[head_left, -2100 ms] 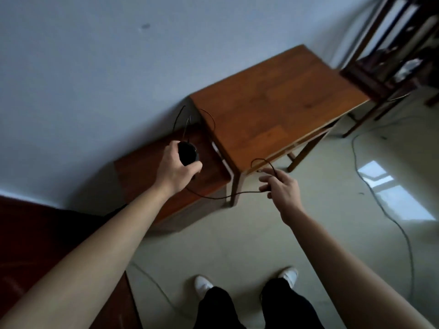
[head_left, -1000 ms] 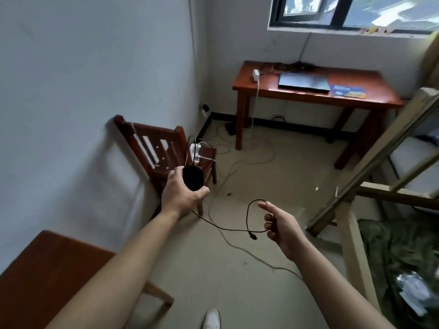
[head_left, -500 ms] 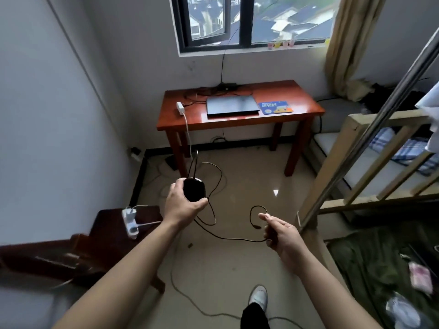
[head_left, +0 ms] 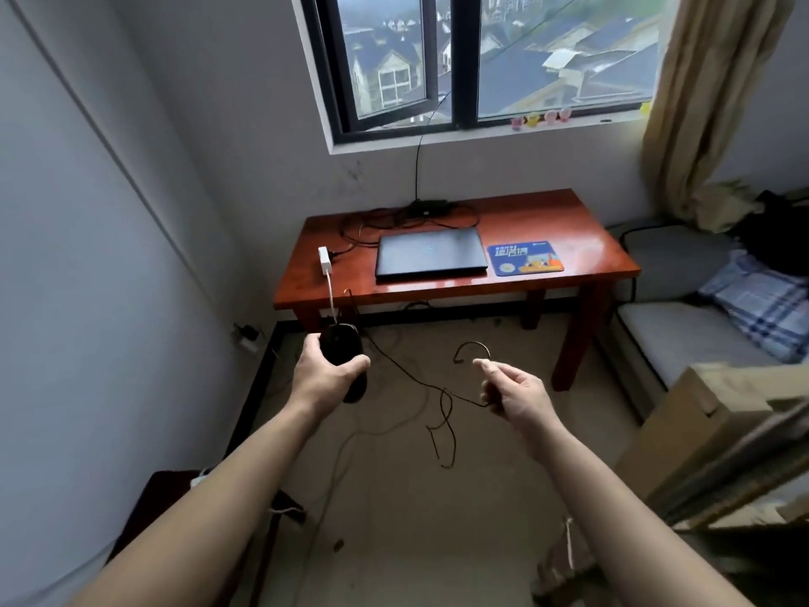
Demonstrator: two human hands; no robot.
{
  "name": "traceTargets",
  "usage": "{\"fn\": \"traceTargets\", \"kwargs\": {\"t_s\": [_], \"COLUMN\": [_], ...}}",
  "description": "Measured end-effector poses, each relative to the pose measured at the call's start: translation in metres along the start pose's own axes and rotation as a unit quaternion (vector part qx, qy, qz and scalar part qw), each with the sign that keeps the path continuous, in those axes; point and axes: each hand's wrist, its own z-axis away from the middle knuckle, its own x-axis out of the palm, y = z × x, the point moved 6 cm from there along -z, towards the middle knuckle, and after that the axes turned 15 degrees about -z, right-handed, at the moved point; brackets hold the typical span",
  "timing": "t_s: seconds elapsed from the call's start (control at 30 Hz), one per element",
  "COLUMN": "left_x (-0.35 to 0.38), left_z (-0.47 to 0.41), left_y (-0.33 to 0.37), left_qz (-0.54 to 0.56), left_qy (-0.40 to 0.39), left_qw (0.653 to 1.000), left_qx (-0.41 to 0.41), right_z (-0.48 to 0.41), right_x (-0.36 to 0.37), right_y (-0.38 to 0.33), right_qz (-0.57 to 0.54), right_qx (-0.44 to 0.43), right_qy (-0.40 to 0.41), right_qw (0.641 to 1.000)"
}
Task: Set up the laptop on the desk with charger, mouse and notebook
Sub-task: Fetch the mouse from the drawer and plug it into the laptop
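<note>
Red-brown bench [head_left: 591,238] far, under the window. Closed dark laptop [head_left: 431,254] lies flat mid-bench, a blue printed pad [head_left: 524,257] just right of it (notebook or mat, can't tell). Left hand [head_left: 324,378], near-left, fingers wrapped round the black oval mouse [head_left: 339,343]. Right hand [head_left: 518,394] fingers pinch the mouse's thin black cable [head_left: 411,376], sagging in loops between the hands. White charger [head_left: 324,260] at the bench's left edge.

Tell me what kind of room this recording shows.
Probably a small bedroom or dorm room: a wooden desk with a laptop stands under a window, and a bed with a plaid blanket lies at the right.
</note>
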Motion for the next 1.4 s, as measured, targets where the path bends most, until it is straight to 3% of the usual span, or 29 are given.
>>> {"fn": "traceTargets", "kwargs": {"t_s": [0.43, 0.7, 1.07, 1.27, 1.4], "left_x": [0.097, 0.166, 0.28, 0.364, 0.41], "left_z": [-0.133, -0.296, -0.482, -0.549, -0.606], "left_y": [0.077, 0.178, 0.297, 0.35, 0.399], "left_qz": [0.048, 0.088, 0.136, 0.12, 0.114], "left_qy": [-0.017, -0.028, -0.076, -0.103, -0.066], "left_qw": [0.997, 0.987, 0.972, 0.968, 0.973], "left_qx": [0.053, 0.132, 0.178, 0.195, 0.187], "right_z": [-0.15, -0.296, -0.467, -0.57, -0.658], "right_x": [-0.032, -0.04, -0.07, -0.098, -0.111], "right_y": [-0.072, -0.171, -0.305, -0.35, -0.403], "right_qz": [-0.067, -0.092, -0.072, -0.07, -0.075], "right_qx": [-0.113, -0.234, -0.305, -0.328, -0.335], "right_qy": [0.066, 0.123, 0.194, 0.185, 0.146], "right_qw": [0.989, 0.96, 0.93, 0.924, 0.928]}}
